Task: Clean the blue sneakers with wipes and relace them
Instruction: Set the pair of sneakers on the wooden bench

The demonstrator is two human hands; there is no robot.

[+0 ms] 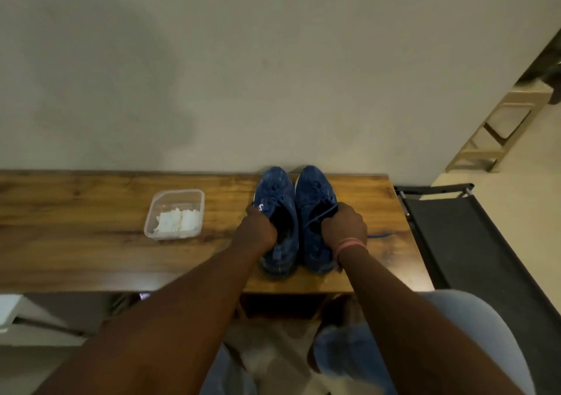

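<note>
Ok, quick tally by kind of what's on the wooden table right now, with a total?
Blue sneakers: 2, left one, right one
Clear plastic container: 1
White wipes inside it: a wad, count unclear, taken as 1
Total: 4

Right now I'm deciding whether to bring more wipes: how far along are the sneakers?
Done, apparently: both sneakers stand side by side on the table, with crumpled wipes in the tub. In hand: the right hand pulls a lace on the right sneaker; the left hand grips the other's collar. Left: a lace end trails loose; lacing looks unfinished.
</note>
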